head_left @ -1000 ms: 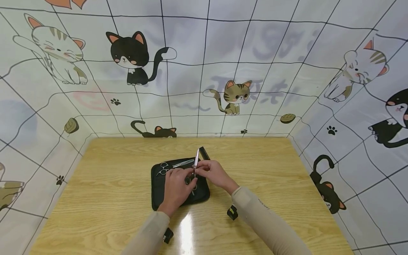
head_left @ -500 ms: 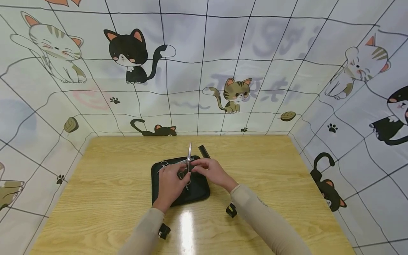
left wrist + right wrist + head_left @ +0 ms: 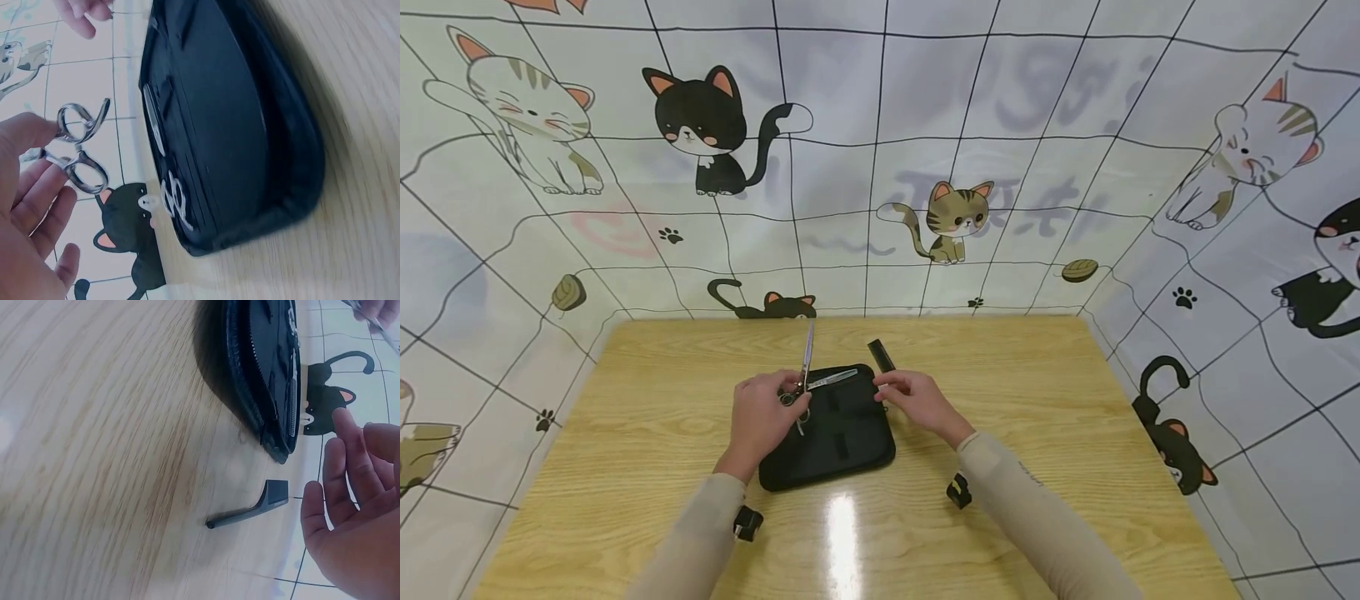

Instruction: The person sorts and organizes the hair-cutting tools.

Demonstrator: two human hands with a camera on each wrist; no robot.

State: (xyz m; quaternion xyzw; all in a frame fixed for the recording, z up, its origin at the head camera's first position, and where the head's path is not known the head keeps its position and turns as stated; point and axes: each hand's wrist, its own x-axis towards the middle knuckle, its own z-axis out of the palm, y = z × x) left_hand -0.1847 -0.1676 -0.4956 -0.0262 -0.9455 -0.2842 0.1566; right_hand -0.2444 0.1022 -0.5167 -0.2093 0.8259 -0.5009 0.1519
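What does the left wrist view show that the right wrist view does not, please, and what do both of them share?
Only the left wrist view shows the left hand pinching the scissors by their finger rings, and a second pair of scissors lying on the case. Only the right wrist view shows the black comb on the wooden table and the right hand, fingers relaxed, holding nothing. Both show the black case and the cat-print wall.

Light wood-grain table [image 3: 647,433] in front of me, my black zip tool case [image 3: 838,446] lying open at its middle, a black comb [image 3: 881,356] flat on the wood just beyond the case's far right corner
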